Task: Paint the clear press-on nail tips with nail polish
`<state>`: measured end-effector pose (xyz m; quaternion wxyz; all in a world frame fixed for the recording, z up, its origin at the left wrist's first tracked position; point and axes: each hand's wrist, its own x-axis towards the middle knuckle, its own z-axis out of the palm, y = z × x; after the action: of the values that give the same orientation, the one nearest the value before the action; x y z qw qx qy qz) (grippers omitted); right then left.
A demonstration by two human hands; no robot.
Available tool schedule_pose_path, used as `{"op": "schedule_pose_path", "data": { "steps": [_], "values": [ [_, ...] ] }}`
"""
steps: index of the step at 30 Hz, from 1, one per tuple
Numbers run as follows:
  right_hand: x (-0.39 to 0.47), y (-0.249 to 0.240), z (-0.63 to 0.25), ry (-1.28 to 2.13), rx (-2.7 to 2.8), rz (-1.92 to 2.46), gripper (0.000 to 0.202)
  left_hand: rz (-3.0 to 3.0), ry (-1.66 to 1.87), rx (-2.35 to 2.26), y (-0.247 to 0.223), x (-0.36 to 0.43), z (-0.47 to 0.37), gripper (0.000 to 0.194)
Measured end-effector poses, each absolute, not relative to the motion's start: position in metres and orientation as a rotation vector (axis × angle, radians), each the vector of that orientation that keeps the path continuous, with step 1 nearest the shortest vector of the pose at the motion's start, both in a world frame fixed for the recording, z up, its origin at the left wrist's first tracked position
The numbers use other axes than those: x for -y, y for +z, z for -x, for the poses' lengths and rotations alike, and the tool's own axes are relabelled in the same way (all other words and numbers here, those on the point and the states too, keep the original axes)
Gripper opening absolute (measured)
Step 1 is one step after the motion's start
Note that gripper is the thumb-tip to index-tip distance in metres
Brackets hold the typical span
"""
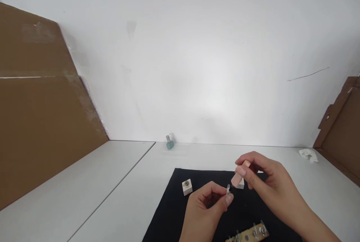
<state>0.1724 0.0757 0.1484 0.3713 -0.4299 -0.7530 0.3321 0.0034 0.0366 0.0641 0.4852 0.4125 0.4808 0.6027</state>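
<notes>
Left hand (201,212): thumb and fingertips pinch a small clear piece (228,189), long axis roughly upright, above the black cloth (168,204). Right hand (270,184): fingers closed round a pink handle (237,179), slanting from far right to near left, its dark tip (231,188) just right of the clear piece; contact, cannot tell. Left hand the nearer of the two to that piece. Containers: teal bottle (170,145) at far left by the wall, contents not readable. White block (187,187) left of both hands.
</notes>
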Motion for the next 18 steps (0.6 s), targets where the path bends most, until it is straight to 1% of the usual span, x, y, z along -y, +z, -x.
{"op": "schedule_pose_path", "data": {
  "steps": [3, 7, 13, 18],
  "values": [
    [-0.077, 0.146, -0.1709, 0.859, 2.021, 1.09, 0.026, -1.103, 1.476, -1.208, 0.062, -0.0371, -0.0016, 0.015],
    [-0.0797, 0.1452, -0.1697, 0.787, 1.905, 1.177, 0.026, -1.212, 1.492, -1.262, 0.0589, -0.0378, -0.0003, 0.014],
    [-0.0774, 0.1459, -0.1703, 0.866, 2.023, 1.072, 0.023, -1.287, 1.494, -1.314, 0.0572, -0.037, -0.0024, 0.013],
    [-0.0824, 0.143, -0.1711, 0.694, 1.891, 1.14, 0.025, -1.321, 1.501, -1.307, 0.0625, -0.0336, -0.0029, 0.012]
  ]
}}
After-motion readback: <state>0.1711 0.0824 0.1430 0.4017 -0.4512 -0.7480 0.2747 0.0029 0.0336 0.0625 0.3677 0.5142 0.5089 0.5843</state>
